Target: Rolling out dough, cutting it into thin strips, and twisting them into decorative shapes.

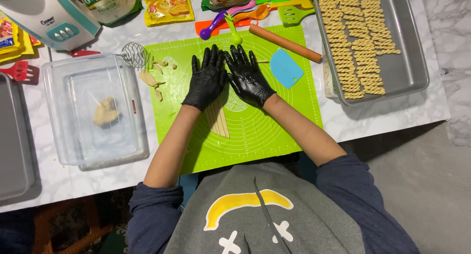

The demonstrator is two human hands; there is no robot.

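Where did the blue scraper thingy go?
In the head view, the blue scraper lies on the green mat, just to the right of the right hand and just below the wooden rolling pin.

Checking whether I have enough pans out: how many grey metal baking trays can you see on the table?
2. One tray sits at the far right, filled with rows of twisted dough sticks. Another tray lies at the left edge, partly out of frame.

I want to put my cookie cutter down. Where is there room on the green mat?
The green mat is bare near its front right corner, below the blue scraper. The right hand and left hand fill the middle. Dough scraps crowd its left edge.
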